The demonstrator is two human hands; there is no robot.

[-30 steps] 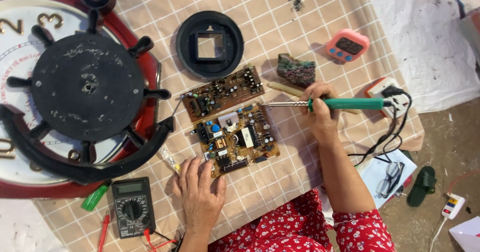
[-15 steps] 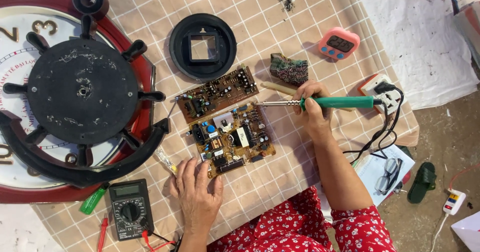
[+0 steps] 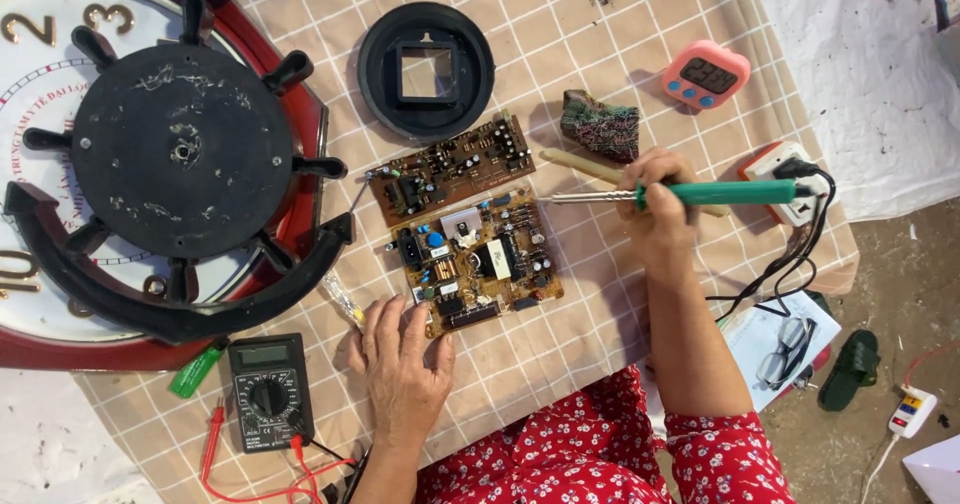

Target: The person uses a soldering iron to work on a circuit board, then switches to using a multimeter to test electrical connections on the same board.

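1. Two hands over a checked cloth [image 3: 600, 54]; far left sits a big red-rimmed wall clock [image 3: 30, 114] with a black spoked wheel [image 3: 180, 154] on top of it
2. Black multimeter [image 3: 268, 392] at 9 o'clock of the left hand, red leads trailing below it, green lighter [image 3: 196, 372] just beside it
3. Left hand [image 3: 400, 359] lies flat and open, fingers spread, fingertips touching the 7 o'clock corner of the tan circuit board [image 3: 478, 262]
4. Brown circuit board [image 3: 450, 167] sits at 12 o'clock of the tan one, edges touching; black round frame [image 3: 426, 72] further up
5. Right hand [image 3: 660, 199] is closed around a green-handled soldering iron [image 3: 700, 195], tip pointing to 9 o'clock over the tan board's upper right corner; contact unclear
6. Pink timer [image 3: 706, 75] at 1 o'clock of the right hand, power socket [image 3: 785, 179] at 3 o'clock
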